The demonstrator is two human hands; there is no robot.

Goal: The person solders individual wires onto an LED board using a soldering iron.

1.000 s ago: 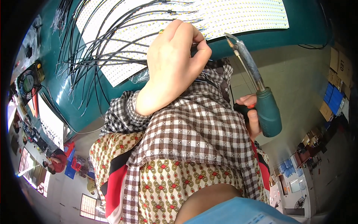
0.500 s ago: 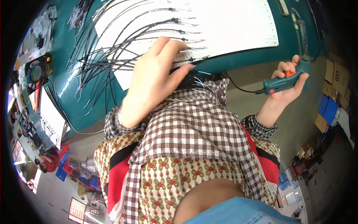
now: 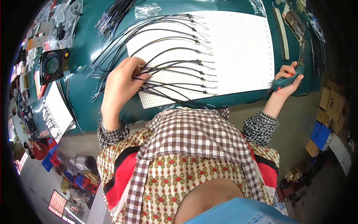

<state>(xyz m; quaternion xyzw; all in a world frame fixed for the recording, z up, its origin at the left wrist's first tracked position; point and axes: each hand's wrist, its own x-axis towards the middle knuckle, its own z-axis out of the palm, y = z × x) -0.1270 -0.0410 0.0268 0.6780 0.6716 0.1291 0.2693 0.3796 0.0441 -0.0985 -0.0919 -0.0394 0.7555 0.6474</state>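
Note:
My left hand rests on a bunch of thin black wires, its fingers closed around several of them where they fan out over a large white panel dotted with rows of tiny yellow parts. The panel lies on a teal worktable. My right hand is far out at the table's right edge and grips the green handle of a soldering iron, its tip lying toward the table's far right corner. The hands are wide apart.
A black square fan stands at the table's left, with a second white panel beside it. A long narrow strip lies at the right. Cardboard boxes and blue bins sit on the floor.
My right hand has swung the soldering iron from beside my chest out to the table's right edge. My left hand has slid left along the wires and now grips them.

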